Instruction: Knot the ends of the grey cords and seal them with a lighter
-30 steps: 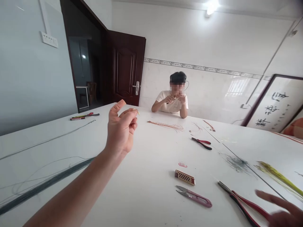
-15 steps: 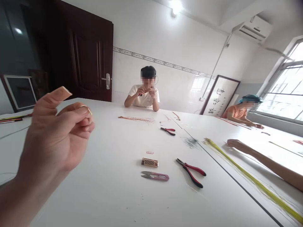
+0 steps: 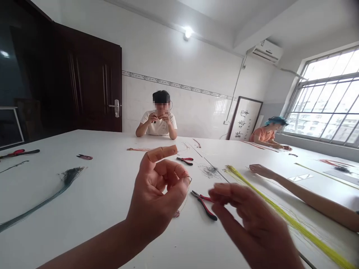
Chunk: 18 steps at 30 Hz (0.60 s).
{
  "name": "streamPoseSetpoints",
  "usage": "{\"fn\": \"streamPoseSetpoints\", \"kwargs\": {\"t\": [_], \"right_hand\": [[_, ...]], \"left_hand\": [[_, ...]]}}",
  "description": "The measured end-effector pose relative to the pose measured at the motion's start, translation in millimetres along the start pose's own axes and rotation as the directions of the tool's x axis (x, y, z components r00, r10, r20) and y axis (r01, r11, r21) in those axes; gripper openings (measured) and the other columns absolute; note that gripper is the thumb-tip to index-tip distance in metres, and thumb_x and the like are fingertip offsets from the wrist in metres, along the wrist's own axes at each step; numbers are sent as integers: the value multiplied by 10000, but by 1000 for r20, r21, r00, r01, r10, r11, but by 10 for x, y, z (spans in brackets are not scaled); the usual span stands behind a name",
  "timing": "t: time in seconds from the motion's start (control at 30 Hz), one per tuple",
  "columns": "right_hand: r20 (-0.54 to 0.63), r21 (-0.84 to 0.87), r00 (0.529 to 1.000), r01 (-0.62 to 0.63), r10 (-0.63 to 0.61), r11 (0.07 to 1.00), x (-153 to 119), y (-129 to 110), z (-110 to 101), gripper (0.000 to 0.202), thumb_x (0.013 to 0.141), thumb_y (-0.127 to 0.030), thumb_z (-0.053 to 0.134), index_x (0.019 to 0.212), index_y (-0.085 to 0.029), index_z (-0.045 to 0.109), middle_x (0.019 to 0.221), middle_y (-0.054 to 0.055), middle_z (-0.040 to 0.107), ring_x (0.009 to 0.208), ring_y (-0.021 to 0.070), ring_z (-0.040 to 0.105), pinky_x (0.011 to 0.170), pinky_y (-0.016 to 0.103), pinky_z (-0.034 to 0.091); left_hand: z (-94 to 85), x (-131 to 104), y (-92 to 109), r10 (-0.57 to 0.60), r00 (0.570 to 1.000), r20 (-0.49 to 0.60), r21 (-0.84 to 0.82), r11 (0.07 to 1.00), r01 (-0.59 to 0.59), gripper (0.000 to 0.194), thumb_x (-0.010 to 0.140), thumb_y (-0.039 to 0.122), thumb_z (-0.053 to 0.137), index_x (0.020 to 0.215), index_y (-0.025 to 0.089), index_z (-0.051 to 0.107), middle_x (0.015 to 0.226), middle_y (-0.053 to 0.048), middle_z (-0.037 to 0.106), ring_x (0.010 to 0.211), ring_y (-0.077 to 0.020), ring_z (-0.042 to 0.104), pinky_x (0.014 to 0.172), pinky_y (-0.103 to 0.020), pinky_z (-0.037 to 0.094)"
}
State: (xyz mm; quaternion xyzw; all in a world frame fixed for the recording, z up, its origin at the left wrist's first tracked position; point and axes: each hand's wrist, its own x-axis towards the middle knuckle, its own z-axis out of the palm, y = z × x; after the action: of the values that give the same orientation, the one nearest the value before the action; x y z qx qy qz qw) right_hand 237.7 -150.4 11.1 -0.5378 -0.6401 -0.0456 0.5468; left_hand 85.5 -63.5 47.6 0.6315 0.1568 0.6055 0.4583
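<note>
My left hand point(image 3: 159, 186) is raised over the white table, its thumb and fingertips closed on a thin wire point(image 3: 190, 181) with a small bent end. A fine strand hangs below those fingertips. To its right is my right hand point(image 3: 252, 220), slightly blurred, thumb and index tips together in a pinch; whatever lies between them is hidden. Behind the hands lie red-and-black pliers point(image 3: 206, 211), partly covered by my right fingers. Only a bit of the pink-handled thread snips point(image 3: 176, 214) shows beside my left hand.
Dark wire bundle point(image 3: 42, 203) lies left, yellow wire bundle point(image 3: 280, 209) right. Smaller pliers point(image 3: 185, 161), a dark wire tangle point(image 3: 210, 171) and other snips point(image 3: 84, 157) lie farther off. A co-worker's arm point(image 3: 294, 192) reaches in from the right; two people sit across the table point(image 3: 106, 149).
My left hand has moved right to the middle of the view, still pinching. My right hand has come into view beside it. The view has turned left, showing the dark bundle.
</note>
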Motion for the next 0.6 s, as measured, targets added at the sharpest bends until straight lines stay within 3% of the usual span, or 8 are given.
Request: {"fn": "streamPoseSetpoints", "kwargs": {"t": [0.17,0.43,0.53,0.6], "right_hand": [[-124,187,992,-7,31,982,164,-151,142,224,826,-181,576,1031,-267,553,947,50,674,818,187,679,644,309,597],[-141,354,987,-28,83,935,198,-136,97,196,815,-143,577,964,-265,540,830,-10,630,761,130,642,621,243,575],[-173,302,982,-19,75,953,167,-110,-64,195,801,-128,592,927,-270,548,810,-22,622,761,123,637,632,228,572],[-202,211,976,-40,84,977,143,-50,-295,201,782,-149,626,928,-270,559,820,-15,637,767,137,652,653,242,579]], "left_hand": [[70,1,-49,58,995,77,-12,998,-57,405,753,124,654,1047,351,492,675,45,601,568,-117,531,521,-247,459],[345,-69,-100,4,997,78,-96,995,4,399,729,105,666,1016,345,529,674,40,608,582,-138,555,564,-291,472],[426,-78,-116,4,982,190,-109,994,17,420,765,123,649,1075,363,498,738,35,617,569,-124,565,564,-291,479],[446,-83,-140,36,963,268,-51,998,-23,509,765,122,654,1153,385,455,882,6,627,661,-135,596,582,-287,484]]}}
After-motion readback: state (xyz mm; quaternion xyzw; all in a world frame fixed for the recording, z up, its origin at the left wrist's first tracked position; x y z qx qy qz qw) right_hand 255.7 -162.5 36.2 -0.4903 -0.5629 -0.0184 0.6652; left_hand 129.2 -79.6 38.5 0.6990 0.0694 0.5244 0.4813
